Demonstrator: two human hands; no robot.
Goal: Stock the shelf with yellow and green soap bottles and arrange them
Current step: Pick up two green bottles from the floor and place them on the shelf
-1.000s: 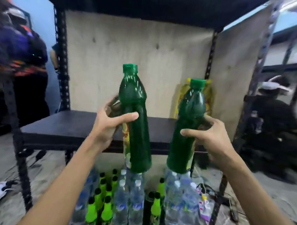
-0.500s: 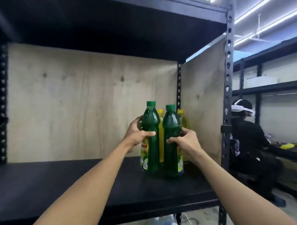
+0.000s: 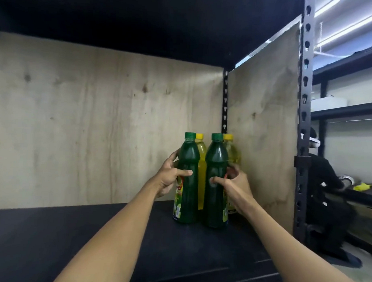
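Note:
Two green soap bottles stand upright on the black shelf board (image 3: 93, 239), near its back right corner. My left hand (image 3: 171, 178) grips the left green bottle (image 3: 187, 195) at mid height. My right hand (image 3: 234, 184) grips the right green bottle (image 3: 214, 205), thumb across its front. Directly behind them stand two yellow bottles, the left yellow bottle (image 3: 201, 160) showing between the green ones and the right yellow bottle (image 3: 233, 153) against the side panel. The lower parts of both yellow bottles are hidden.
Plywood panels form the shelf's back (image 3: 97, 125) and right side (image 3: 266, 122). A black perforated upright (image 3: 303, 124) stands at the front right. Another person in dark clothing (image 3: 326, 198) crouches beyond the upright on the right, by further shelving.
The two green bottles were carried up from in front of the shelf and now stand on the board in front of the yellow ones. Both hands still grip them.

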